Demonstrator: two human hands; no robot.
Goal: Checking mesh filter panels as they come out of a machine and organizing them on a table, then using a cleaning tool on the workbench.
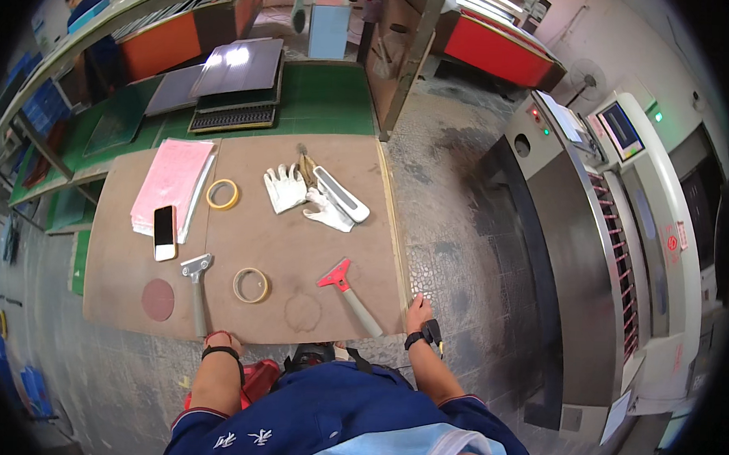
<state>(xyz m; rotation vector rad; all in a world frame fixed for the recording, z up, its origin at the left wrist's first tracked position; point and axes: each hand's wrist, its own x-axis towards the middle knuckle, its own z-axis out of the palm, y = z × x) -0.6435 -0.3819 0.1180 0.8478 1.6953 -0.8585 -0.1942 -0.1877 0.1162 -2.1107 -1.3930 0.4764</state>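
Note:
My left hand (224,340) is at the table's front edge, beside the handle of a grey metal scraper (198,293); its fingers are mostly hidden. At the right edge of the brown tabletop (239,315), my right hand (418,313) looks loosely open with nothing visible in it. Nearest to that hand lies a red-headed scraper (351,297) with a grey handle. Between the scrapers sits a tape roll (251,285). A dark red round disc (158,300) lies left of the grey scraper, below a phone (164,233).
Farther back are pink sheets (171,180), a yellow tape roll (223,194), white gloves (285,189), a brush (304,165) and a white handheld tool (341,194). Stacked panels (238,69) rest on a green surface. A large machine (600,238) stands right; a person (89,8) is far left.

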